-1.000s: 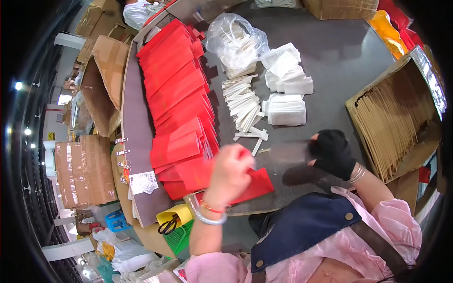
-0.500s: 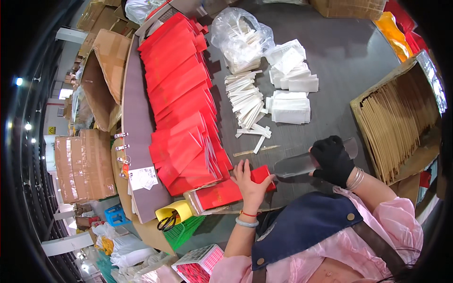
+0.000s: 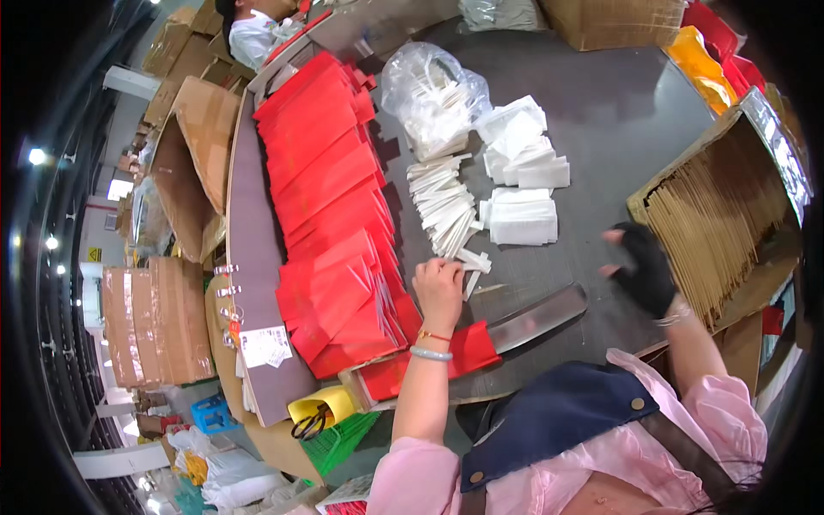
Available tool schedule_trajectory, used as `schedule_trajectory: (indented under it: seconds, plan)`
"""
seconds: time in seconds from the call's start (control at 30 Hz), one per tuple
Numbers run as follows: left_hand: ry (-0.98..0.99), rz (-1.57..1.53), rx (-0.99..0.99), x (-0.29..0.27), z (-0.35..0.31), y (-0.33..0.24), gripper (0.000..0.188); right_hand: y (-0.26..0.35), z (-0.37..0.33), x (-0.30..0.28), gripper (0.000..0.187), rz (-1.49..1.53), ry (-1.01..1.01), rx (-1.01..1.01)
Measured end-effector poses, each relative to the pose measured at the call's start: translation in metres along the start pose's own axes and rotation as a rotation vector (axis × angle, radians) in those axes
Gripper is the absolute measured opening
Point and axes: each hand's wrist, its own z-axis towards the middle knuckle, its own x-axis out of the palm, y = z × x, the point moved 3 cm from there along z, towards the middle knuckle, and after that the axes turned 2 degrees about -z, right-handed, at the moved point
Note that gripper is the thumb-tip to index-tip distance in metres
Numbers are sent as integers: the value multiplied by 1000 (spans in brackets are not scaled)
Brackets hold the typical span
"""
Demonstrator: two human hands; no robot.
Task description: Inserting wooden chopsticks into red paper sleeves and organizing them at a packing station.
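My left hand (image 3: pixel 439 292) reaches over the near end of a pile of white paper strips (image 3: pixel 442 206), its fingers curled down on a strip; the fingertips are partly hidden. Under that forearm lies a red paper envelope (image 3: pixel 472 348) near the table edge. A clear, curved plastic piece (image 3: pixel 545 318) with a rounded end sticks out of the envelope's right end. In a black fingerless glove, my right hand (image 3: pixel 644 270) hovers empty beside a carton of brown envelopes (image 3: pixel 712 223), thumb and fingers apart.
Overlapping red envelopes (image 3: pixel 330 197) form a long row on the left. White folded papers (image 3: pixel 522 216) and a clear bag of strips (image 3: pixel 435 94) lie mid-table. Scissors (image 3: pixel 311 422) sit in a yellow holder (image 3: pixel 335 400) at the near edge. Another person (image 3: pixel 257 30) is at the far left.
The right hand has let go of the clear plastic piece, now in the red envelope's end, and moved right. My left hand has left the envelope and gone forward to the strips.
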Motion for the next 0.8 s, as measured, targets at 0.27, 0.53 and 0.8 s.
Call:
schedule_trajectory:
  seconds: [0.27,0.53,0.8]
  plan:
    - [-57,-120,281,11,29,-61,10,-190,-149,-140,32,-641,-205,519]
    - [224,-258,366,44,16,-76,10,-185,-134,-123,22,-589,-87,569]
    - [33,-346,220,13,-5,-91,18,-196,-149,-122,32,-589,-187,670]
